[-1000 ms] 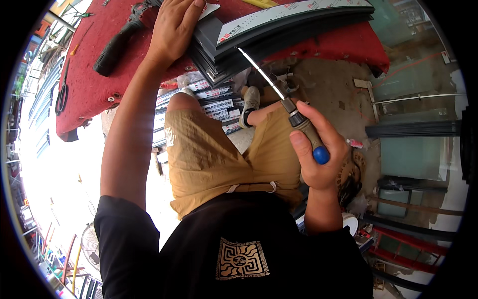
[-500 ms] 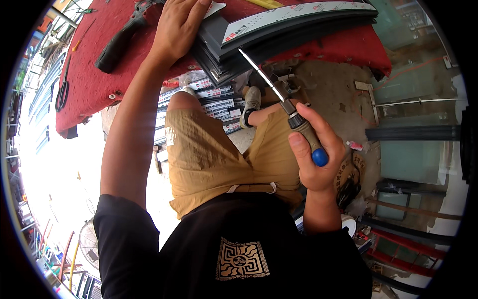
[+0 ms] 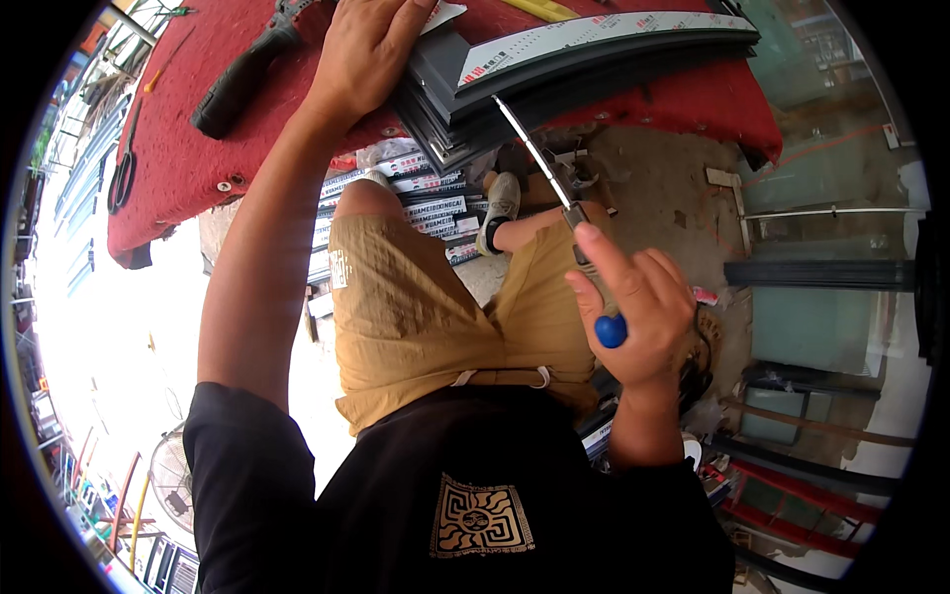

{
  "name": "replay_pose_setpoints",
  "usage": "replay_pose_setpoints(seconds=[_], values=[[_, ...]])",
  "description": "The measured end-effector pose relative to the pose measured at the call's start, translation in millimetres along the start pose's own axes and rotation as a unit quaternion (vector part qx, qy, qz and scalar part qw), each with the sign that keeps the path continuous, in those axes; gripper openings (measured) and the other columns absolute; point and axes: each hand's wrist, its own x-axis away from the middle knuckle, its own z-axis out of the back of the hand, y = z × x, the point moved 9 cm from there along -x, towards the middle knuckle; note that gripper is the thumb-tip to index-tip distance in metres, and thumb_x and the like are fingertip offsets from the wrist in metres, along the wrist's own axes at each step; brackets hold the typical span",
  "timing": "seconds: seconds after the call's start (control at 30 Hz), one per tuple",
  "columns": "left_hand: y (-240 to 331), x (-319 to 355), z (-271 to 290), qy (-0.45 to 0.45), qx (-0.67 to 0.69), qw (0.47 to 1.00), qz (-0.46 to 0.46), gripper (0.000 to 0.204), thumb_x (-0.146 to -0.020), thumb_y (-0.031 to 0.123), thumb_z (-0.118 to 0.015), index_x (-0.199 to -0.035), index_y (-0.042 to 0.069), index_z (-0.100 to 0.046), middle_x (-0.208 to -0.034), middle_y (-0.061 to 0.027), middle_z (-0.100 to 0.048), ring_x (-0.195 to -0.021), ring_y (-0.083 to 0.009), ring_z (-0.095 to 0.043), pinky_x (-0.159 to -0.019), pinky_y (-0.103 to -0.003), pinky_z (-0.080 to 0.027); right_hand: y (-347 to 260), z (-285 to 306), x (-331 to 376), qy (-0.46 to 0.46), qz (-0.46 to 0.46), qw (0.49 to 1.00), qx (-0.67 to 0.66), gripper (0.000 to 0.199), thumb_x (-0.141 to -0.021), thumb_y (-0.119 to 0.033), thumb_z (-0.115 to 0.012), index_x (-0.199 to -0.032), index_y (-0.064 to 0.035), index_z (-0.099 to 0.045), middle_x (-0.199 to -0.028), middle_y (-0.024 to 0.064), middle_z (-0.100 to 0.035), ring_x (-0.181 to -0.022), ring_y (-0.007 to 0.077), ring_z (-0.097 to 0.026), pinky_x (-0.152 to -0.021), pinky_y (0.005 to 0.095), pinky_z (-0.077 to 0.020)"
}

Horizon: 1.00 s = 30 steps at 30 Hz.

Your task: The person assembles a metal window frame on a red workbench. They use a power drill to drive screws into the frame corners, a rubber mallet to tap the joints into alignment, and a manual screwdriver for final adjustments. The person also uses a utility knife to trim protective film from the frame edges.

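My right hand [image 3: 643,307] is wrapped round a screwdriver [image 3: 539,163] with a long silver shaft and a blue-ended handle, the index finger stretched along it. The screwdriver's tip meets the near side of a dark grey metal frame [image 3: 435,74], close to its corner. White printed protective film [image 3: 604,40] covers part of the frame's top. My left hand [image 3: 366,59] lies on the frame's left end, its fingers stretched out and partly cut off by the upper edge. Left of that hand, a black-gripped power drill [image 3: 242,84] rests on the red-covered table [image 3: 297,119].
Scissors [image 3: 124,173] and a thin yellow-handled tool [image 3: 153,79] lie at the table's left. Film-wrapped profiles [image 3: 430,203] are stacked on the floor below, near my shoe [image 3: 503,203]. Glass panels [image 3: 816,322] stand on the right, and a fan [image 3: 173,475] is at lower left.
My right hand has shifted its hold on the screwdriver, with the index finger now reaching farther along it. The frame and drill appear slightly shifted in view. My left hand stays on the frame.
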Motion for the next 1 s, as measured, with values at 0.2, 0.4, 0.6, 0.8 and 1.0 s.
replay_pose_setpoints(seconds=[0.2, 0.4, 0.6, 0.8, 1.0], values=[[3.1, -1.2, 0.9, -0.019, -0.006, 1.0, 0.011, 0.038, -0.119, 0.025, -0.051, -0.11, -0.005, -0.073, -0.132, -0.0253, -0.072, -0.128, -0.0449, -0.062, -0.115, -0.052, -0.046, -6.0, 6.9, -16.1, 0.009, -0.03, 0.994, -0.101, 0.058, -0.087, -0.011, -0.097, -0.142, -0.0075, -0.078, -0.104, 0.0073, -0.08, -0.093, 0.0313, -0.077, -0.085, 0.04, -0.0616], [0.3, 0.5, 0.3, -0.003, -0.013, 1.0, 0.005, 0.038, -0.119, 0.026, -0.05, -0.106, -0.002, -0.073, -0.132, -0.0247, -0.072, -0.129, -0.0448, -0.062, -0.116, -0.052, -0.045, 5.4, -8.7, -3.2, 0.004, -0.158, 0.93, -0.333, 0.057, -0.095, -0.009, -0.093, -0.146, 0.0011, -0.07, -0.127, 0.015, -0.078, -0.113, 0.0249, -0.076, -0.096, 0.0355, -0.0589], [2.3, -2.1, -1.8, -0.02, -0.011, 1.0, -0.002, 0.04, -0.12, 0.027, -0.049, -0.106, -0.002, -0.073, -0.131, -0.0248, -0.073, -0.128, -0.0445, -0.062, -0.116, -0.052, -0.044, 13.8, -17.3, 10.9, 0.006, -0.215, 0.897, -0.385, 0.057, -0.098, -0.012, -0.092, -0.147, 0.0026, -0.068, -0.138, 0.016, -0.074, -0.118, 0.0218, -0.074, -0.098, 0.0322, -0.0567], [-4.3, 0.4, -1.0, 0.005, -0.027, 0.999, -0.02, 0.04, -0.12, 0.028, -0.052, -0.122, -0.004, -0.076, -0.138, -0.0215, -0.074, -0.133, -0.0439, -0.063, -0.121, -0.05, -0.043, -10.4, 18.0, -8.4, 0.011, -0.002, 0.999, -0.044, 0.046, -0.097, -0.013, -0.093, -0.137, 0.002, -0.076, -0.128, 0.0172, -0.083, -0.101, 0.0249, -0.08, -0.086, 0.0365, -0.0617], [-9.2, 5.9, 5.6, 0.067, -0.002, 0.997, 0.022, 0.035, -0.118, 0.025, -0.056, -0.126, -0.002, -0.077, -0.136, -0.0209, -0.075, -0.131, -0.0416, -0.066, -0.121, -0.047, -0.045, 11.1, 32.6, 21.4, 0.123, -0.119, 0.957, -0.235, 0.06, -0.1, -0.023, -0.09, -0.148, 0.0065, -0.07, -0.118, 0.0132, -0.081, -0.095, 0.0197, -0.074, -0.087, 0.0343, -0.0584]])
